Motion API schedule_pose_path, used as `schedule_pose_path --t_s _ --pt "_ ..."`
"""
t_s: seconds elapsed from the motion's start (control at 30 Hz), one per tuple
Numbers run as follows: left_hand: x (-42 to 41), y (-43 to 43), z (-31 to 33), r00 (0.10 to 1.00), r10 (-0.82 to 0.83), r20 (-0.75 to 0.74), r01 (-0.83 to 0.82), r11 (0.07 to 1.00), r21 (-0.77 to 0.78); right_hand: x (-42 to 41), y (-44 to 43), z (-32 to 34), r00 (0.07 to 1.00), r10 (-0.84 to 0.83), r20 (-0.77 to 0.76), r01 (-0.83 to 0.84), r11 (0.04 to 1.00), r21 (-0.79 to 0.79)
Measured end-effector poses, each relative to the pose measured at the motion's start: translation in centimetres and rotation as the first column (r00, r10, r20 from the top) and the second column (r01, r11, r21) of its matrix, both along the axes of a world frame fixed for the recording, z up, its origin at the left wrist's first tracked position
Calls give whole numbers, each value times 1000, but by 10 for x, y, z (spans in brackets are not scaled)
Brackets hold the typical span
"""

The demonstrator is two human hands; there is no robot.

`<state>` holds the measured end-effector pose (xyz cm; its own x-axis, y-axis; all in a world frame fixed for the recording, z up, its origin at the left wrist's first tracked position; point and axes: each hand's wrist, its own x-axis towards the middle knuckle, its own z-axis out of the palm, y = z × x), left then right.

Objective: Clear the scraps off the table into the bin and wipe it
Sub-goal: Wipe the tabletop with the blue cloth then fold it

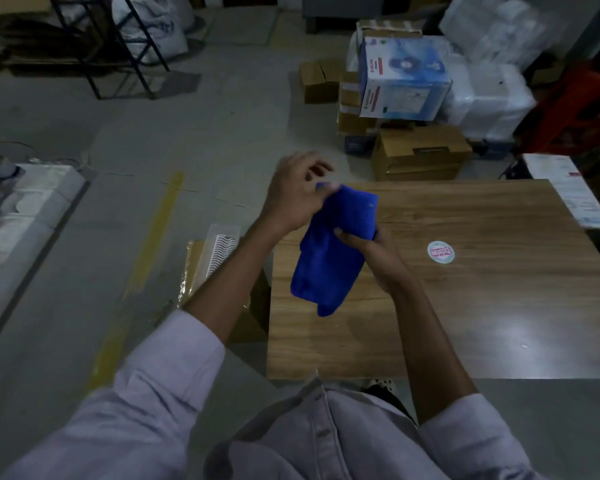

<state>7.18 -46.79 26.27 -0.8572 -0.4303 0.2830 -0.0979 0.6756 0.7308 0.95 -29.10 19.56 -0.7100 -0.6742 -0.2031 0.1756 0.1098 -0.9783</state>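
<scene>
Shirt [326, 441] cropped; blurred left hand [293, 194], right hand [374, 251] hold cloth [329, 258].

A rectangular table with a wood-grain top [482, 306] lies under the grip, where the left hand [291, 197] and right hand [373, 249] hold a blue cloth [329, 258] above its left part. Right of the grip and near it, a round white sticker with red print [441, 251] lies flat on the top. Left of the grip, a flat clear-wrapped pack with a white ribbed insert [219, 254] lies on the grey concrete floor [205, 126], just beside the table's left side. Beyond the grip, brown cardboard boxes [420, 154] sit on the floor past the table's far edge. A yellow painted stripe [163, 220] runs along the floor well to the grip's left.
</scene>
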Motion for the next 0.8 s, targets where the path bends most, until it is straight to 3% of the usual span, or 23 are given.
schedule_pose_path --t_s 0.03,0.07,0.1,0.13,0.17,0.23,0.3,0.33,0.4,0.47,0.53,0.6,0.63,0.67,0.7,0.73,0.8 --pt "5 4 -12 977 205 -53 -196 970 144 -3 -3 0 997 -44 -59 44 999 4" --pt "12 8 -22 937 348 1 -325 875 358 -5 -5 1 990 -66 -124 65 998 -11" --pt "19 12 -33 926 349 142 -362 716 597 -8 -8 4 975 -63 -215 57 998 -31" --pt "26 15 -42 936 199 290 -351 509 785 -11 -10 7 938 -43 -344 29 998 -47" --pt "34 16 -51 938 -11 347 -328 306 894 -13 -14 8 870 -16 -492 -11 999 -52" --pt "43 16 -69 949 -248 193 -199 1 980 -16 -21 9 677 20 -736 -66 997 -34" --pt "44 10 -78 979 -199 -34 -7 -201 980 -9 -22 8 503 113 -857 -92 993 77" --pt "41 5 -77 982 -167 -88 46 -242 969 -1 -19 6 421 197 -885 -83 980 178" --pt "38 -1 -68 980 -183 -83 39 -233 972 15 -12 -3 323 352 -878 -37 932 360" --pt "34 -3 -62 973 -230 -15 -11 -112 994 22 -4 -16 340 420 -841 -9 896 444" --pt "28 -7 -66 971 -223 88 -83 33 996 23 5 -22 401 412 -818 -30 898 438" --pt "25 -9 -69 977 -166 132 -125 54 991 28 14 -25 588 282 -758 -78 953 294" --pt "23 -11 -70 985 -135 112 -107 48 993 30 16 -26 744 149 -651 -65 986 151" --pt "23 -12 -69 990 -119 71 -67 35 997 33 17 -24 893 -11 -450 7 1000 -11" --pt "24 -12 -69 993 -112 29 -26 28 999 35 17 -21 971 -138 -196 115 986 -121" --pt "24 -11 -67 994 -113 -12 14 19 1000 35 17 -19 983 -184 18 185 972 -148" --pt "22 -8 -67 991 -114 -69 73 28 997 35 14 -19 976 -126 178 143 986 -83"
